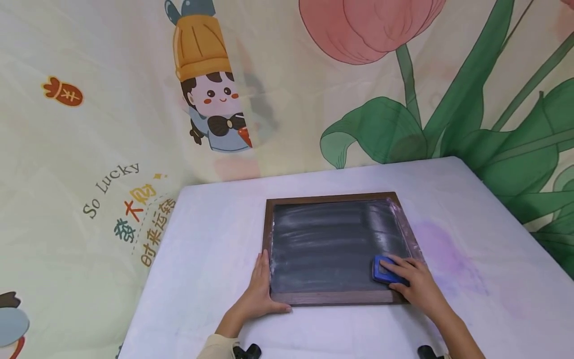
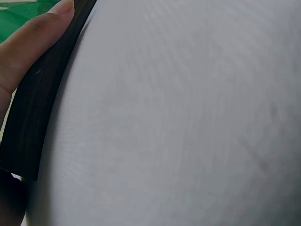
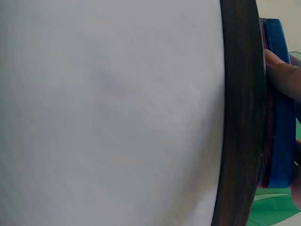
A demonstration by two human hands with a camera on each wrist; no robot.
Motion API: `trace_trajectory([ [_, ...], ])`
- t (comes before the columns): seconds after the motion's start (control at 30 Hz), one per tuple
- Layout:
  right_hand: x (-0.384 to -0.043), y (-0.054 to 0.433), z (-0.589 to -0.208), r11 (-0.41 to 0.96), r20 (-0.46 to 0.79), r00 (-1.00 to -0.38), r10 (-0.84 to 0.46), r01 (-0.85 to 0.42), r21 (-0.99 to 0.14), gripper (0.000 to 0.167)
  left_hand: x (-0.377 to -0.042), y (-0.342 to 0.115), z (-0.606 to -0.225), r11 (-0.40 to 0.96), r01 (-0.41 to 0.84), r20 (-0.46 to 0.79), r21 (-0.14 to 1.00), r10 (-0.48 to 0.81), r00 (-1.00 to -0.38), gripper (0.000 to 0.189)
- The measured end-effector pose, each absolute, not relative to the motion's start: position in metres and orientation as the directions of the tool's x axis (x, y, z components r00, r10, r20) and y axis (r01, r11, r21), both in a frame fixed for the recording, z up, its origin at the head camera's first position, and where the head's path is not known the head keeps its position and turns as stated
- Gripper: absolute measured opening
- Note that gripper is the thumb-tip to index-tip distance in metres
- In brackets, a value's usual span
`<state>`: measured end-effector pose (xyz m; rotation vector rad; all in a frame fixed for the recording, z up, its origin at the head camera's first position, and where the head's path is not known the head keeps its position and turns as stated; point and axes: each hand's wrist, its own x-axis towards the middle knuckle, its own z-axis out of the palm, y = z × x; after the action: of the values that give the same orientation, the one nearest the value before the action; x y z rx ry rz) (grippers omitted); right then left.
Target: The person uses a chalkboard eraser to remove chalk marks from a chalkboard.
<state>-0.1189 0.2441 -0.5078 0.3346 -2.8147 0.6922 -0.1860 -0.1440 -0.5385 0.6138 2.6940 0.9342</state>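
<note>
A small chalkboard [image 1: 332, 244] with a dark wooden frame lies flat on the white-covered table, its black surface streaked with pale chalk smears. At its lower left corner rests my left hand [image 1: 256, 294], fingers straight along the left edge and thumb along the bottom edge. The left wrist view shows that thumb [image 2: 35, 40] against the wooden frame [image 2: 33, 108]. My right hand [image 1: 419, 286] grips a blue chalkboard eraser [image 1: 380, 269] on the board's lower right area. Seen from the right wrist, the eraser [image 3: 281, 141] has a thumb against its side; its underside is mostly hidden.
The white tabletop [image 1: 202, 239] surrounds the board, with a purple powdery stain [image 1: 441, 247] to its right. Behind stands a printed cloth backdrop [image 1: 278, 99] with flowers and a cartoon figure. Black wrist-camera pieces [image 1: 248, 351] show at the bottom.
</note>
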Motion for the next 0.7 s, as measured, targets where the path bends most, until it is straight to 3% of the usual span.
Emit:
trace_trajectory([
  [0.1,-0.121,0.243,-0.507,0.864,0.243,-0.956,-0.164,-0.258,-0.431,0.056,-0.186,-0.144,-0.541,0.706,0.307,-0.073,0.639,0.452,-0.889,0.146],
  [0.33,-0.138,0.252,-0.480,0.862,-0.043,-0.970,-0.241,-0.193,-0.470,0.055,-0.185,-0.141,-0.543,0.692,0.310,-0.063,0.652,0.457,-0.887,0.146],
  [0.43,-0.143,0.262,-0.470,0.837,-0.059,-0.974,-0.220,-0.157,-0.524,0.056,-0.186,-0.140,-0.545,0.691,0.314,-0.066,0.651,0.464,-0.884,0.146],
  [0.6,-0.152,0.292,-0.457,0.770,-0.103,-0.994,0.017,0.079,-0.633,0.074,-0.186,-0.140,-0.548,0.707,0.311,-0.072,0.635,0.455,-0.887,0.146],
  [0.7,-0.163,0.314,-0.458,0.748,-0.137,-0.974,0.182,0.228,-0.624,0.082,-0.186,-0.140,-0.549,0.712,0.306,-0.069,0.632,0.445,-0.893,0.146],
])
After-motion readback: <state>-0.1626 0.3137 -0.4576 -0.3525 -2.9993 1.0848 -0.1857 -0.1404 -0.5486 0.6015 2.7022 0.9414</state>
